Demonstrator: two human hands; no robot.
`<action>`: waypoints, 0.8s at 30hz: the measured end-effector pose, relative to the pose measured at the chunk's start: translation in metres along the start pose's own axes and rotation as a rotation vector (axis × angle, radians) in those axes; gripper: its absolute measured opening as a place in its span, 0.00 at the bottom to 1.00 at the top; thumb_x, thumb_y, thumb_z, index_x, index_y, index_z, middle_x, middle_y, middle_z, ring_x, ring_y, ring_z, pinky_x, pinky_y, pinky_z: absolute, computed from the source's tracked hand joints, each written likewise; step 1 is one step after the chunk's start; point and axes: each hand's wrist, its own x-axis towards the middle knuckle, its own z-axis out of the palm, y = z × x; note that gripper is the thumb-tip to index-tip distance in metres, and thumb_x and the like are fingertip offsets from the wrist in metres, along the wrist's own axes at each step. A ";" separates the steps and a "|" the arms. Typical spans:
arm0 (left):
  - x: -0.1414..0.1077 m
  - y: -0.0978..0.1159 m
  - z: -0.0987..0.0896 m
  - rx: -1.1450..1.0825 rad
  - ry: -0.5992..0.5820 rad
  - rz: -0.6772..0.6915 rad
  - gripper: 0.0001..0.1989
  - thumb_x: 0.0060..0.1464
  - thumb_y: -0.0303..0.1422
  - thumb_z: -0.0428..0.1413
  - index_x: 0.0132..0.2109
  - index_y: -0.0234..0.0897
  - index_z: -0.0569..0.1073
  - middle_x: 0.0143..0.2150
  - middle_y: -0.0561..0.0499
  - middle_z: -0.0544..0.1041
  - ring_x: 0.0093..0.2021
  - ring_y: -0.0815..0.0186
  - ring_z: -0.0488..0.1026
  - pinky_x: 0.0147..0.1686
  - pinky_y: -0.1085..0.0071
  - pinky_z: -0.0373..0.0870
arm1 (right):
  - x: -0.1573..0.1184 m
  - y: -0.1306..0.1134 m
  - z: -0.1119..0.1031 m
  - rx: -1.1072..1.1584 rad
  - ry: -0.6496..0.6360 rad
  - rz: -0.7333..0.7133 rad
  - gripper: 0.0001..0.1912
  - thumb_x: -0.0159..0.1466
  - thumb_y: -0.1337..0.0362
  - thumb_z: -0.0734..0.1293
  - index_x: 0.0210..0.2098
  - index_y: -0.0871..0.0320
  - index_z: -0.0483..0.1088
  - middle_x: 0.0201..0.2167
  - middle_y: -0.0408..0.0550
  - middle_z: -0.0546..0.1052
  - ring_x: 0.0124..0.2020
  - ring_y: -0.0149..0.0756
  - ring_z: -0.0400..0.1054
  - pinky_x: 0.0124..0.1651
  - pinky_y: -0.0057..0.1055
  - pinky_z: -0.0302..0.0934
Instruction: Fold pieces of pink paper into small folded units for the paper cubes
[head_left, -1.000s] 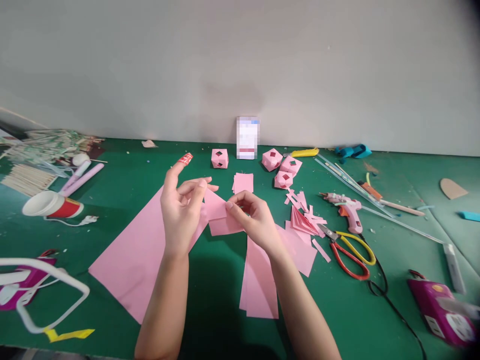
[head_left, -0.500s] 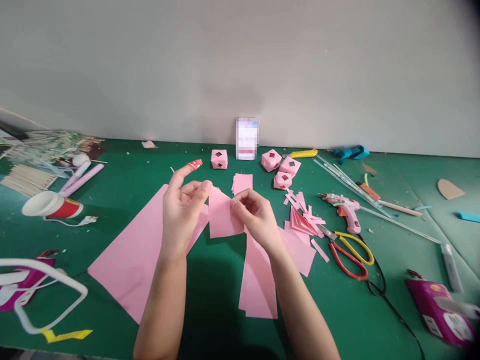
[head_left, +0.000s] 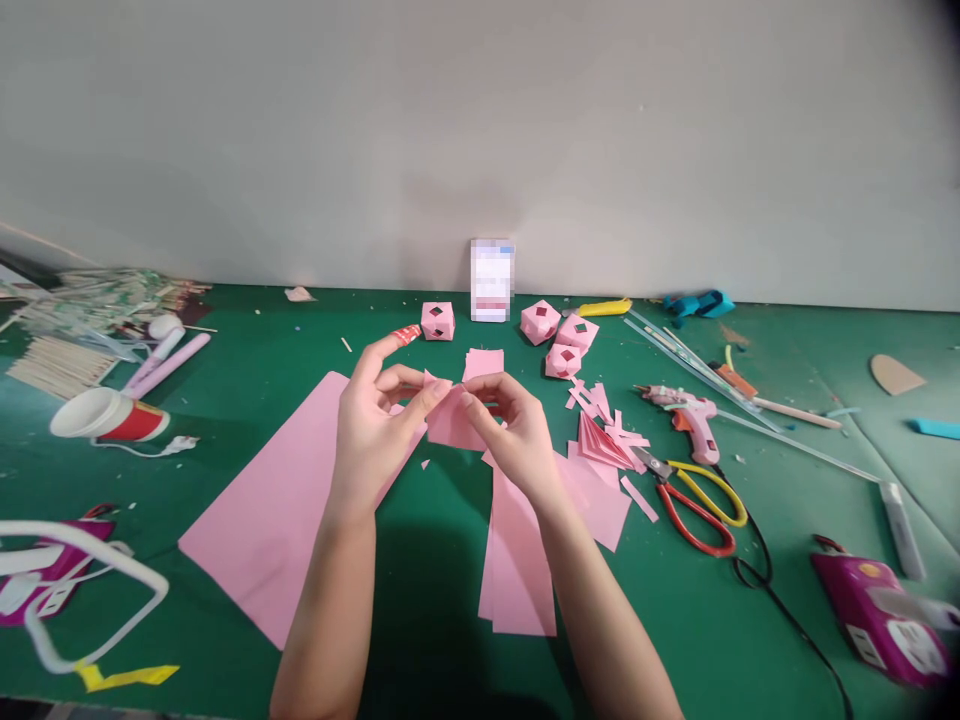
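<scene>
Between both hands, raised over the table, is a small pink paper piece (head_left: 456, 425), its upper edge bent. My left hand (head_left: 379, 425) pinches its upper left part between thumb and fingers; the index finger, with a red patterned wrap on its tip, points away. My right hand (head_left: 514, 425) is closed on the paper's right edge. Under my left arm lies a large pink sheet (head_left: 262, 530). Pink paper strips (head_left: 523, 570) lie beneath my right forearm. Just beyond the hands sits a small stack of pink paper (head_left: 484, 363).
Pink paper cubes with cut holes (head_left: 438, 321) stand near the wall beside a phone (head_left: 492, 285). To the right lie scissors (head_left: 697, 510), a glue gun (head_left: 694, 418) and paper scraps (head_left: 600, 400). A paper cup (head_left: 109, 414) lies tipped at left, near wooden sticks (head_left: 60, 365).
The held paper, flat and facing me before, now looks shorter with its top bent over. My left hand has moved slightly right. A tiny pink scrap now shows on the table below.
</scene>
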 end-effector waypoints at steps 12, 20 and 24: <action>-0.003 -0.003 0.007 0.081 -0.019 0.080 0.25 0.52 0.38 0.69 0.56 0.44 0.74 0.33 0.54 0.82 0.38 0.59 0.82 0.45 0.62 0.78 | -0.002 -0.007 -0.001 -0.019 -0.035 -0.026 0.07 0.63 0.60 0.69 0.31 0.55 0.72 0.30 0.43 0.77 0.34 0.35 0.72 0.40 0.32 0.65; -0.001 0.003 -0.002 -0.054 0.186 0.137 0.21 0.50 0.35 0.69 0.52 0.43 0.75 0.36 0.54 0.81 0.36 0.62 0.81 0.44 0.61 0.79 | 0.000 -0.006 -0.005 -0.097 0.007 0.003 0.03 0.59 0.65 0.67 0.29 0.55 0.72 0.29 0.42 0.77 0.33 0.35 0.72 0.38 0.32 0.65; 0.011 0.002 -0.028 -0.167 0.352 0.156 0.17 0.52 0.35 0.69 0.48 0.49 0.77 0.34 0.57 0.79 0.37 0.64 0.79 0.47 0.61 0.79 | 0.004 0.001 -0.009 -0.125 0.057 0.058 0.03 0.59 0.64 0.68 0.29 0.55 0.72 0.31 0.44 0.79 0.34 0.37 0.73 0.40 0.33 0.65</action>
